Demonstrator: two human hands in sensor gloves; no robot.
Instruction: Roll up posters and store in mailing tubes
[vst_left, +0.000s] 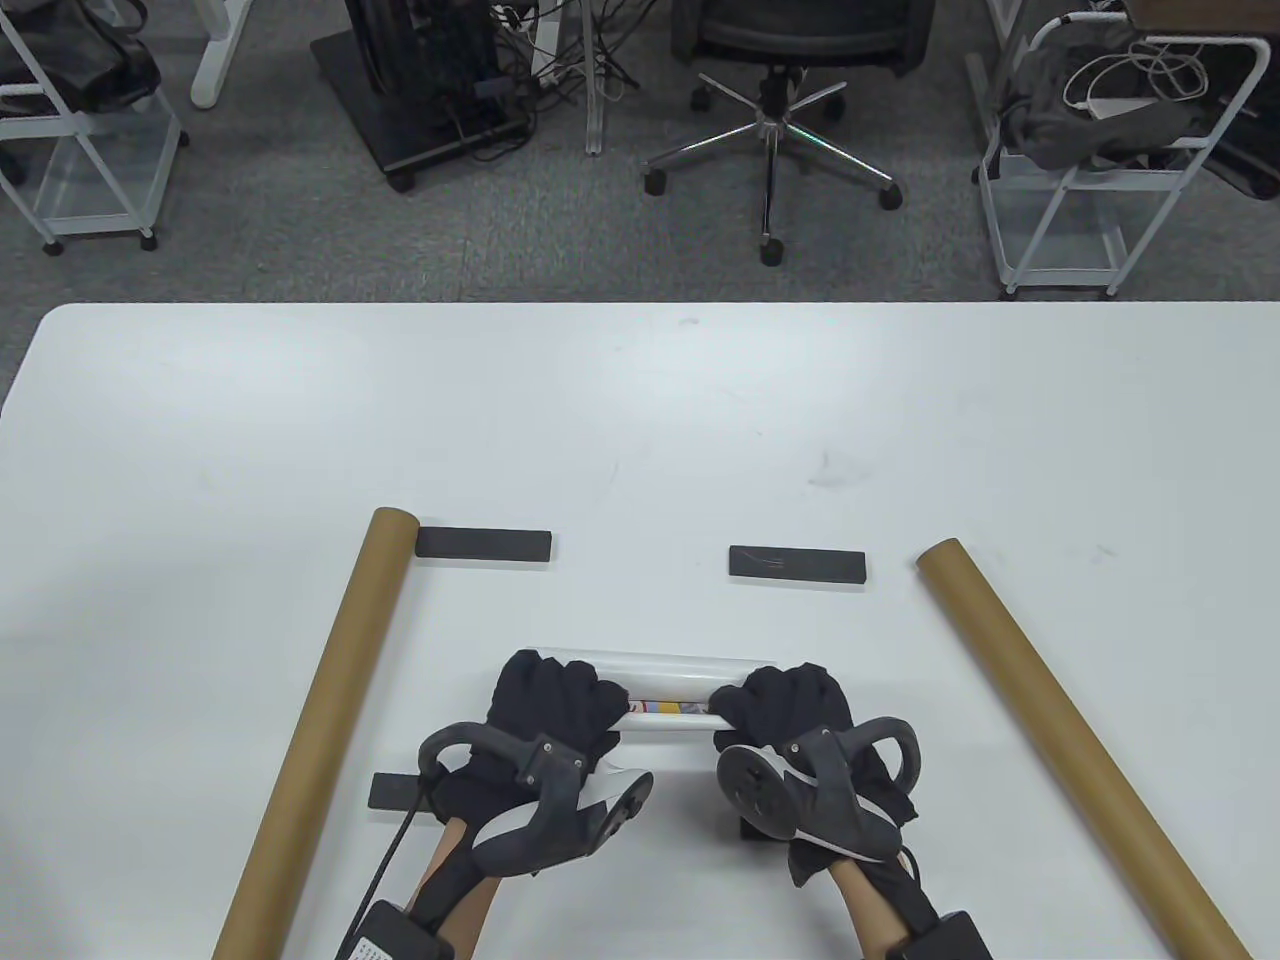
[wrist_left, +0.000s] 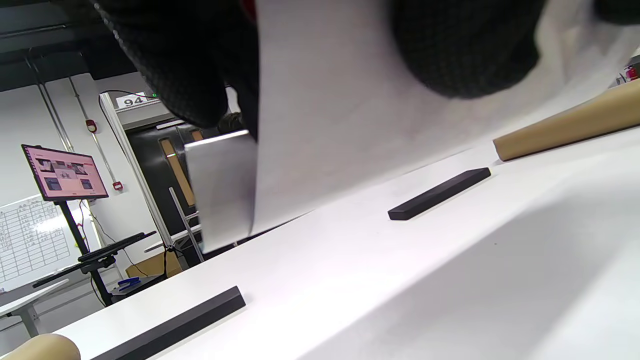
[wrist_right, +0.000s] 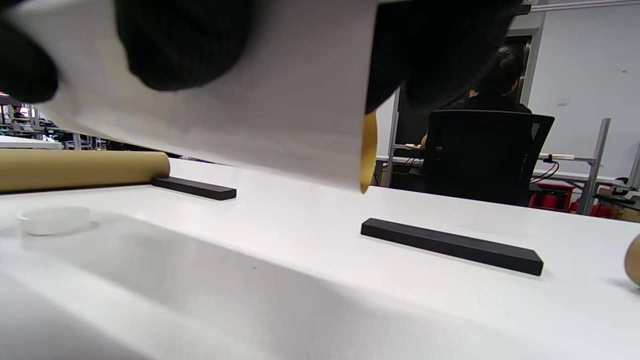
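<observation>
Both hands are curled round the poster (vst_left: 668, 690), a white roll lying crosswise near the table's (vst_left: 640, 420) front edge, between the two tubes; the left hand (vst_left: 555, 700) grips its left end and the right hand (vst_left: 790, 705) its right end, fingers wrapped over the top, with a strip of printed colour showing in the gap between them; in the wrist views the roll hangs under the gloved fingers (wrist_left: 460, 55) with its loose outer edge drooping toward the table, so it appears lifted or only half wound, though I cannot tell which. The left tube (vst_left: 320, 720) and right tube (vst_left: 1070, 730) lie well apart on either side, angled outward toward the person; four black bars sit on the table, two beyond the poster (vst_left: 484, 545) (vst_left: 797, 565) and two partly hidden under the hands. Paper of this kind should be light and springy; it will want to uncoil if the hold slackens, and it will crease or dent if squeezed hard, so a gentle wrap near each end seems best, keeping the loose edge pinned under the fingers. The roll looks narrow enough to enter a tube, but a tube's open mouth cannot be judged here; one hand must likely shift toward the middle to free the other for a tube.
</observation>
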